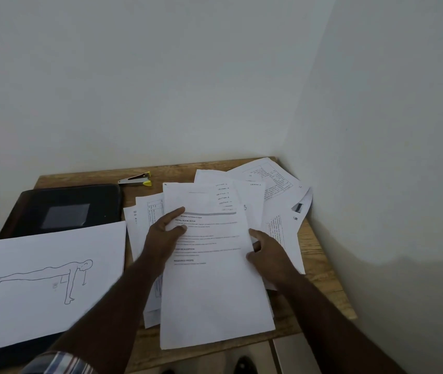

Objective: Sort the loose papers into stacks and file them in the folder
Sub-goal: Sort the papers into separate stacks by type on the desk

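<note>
Head view looks down on a wooden desk (320, 255) in a corner. Both hands grip one printed sheet (212, 279) above the loose papers (277, 190) at right: left hand (165, 233) pinching its left edge, right hand (266, 251) pinching its right edge. At left, a push-up drawing (44, 276) overlaps a black folder (66, 209). Far off lies a staple remover (136, 179).

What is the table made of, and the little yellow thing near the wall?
The table looks like wood or a wood-look laminate: light brown, with grain lines, matte. The yellow thing, a staple remover, seems to have shiny grey metal jaws and yellow plastic grips.
</note>
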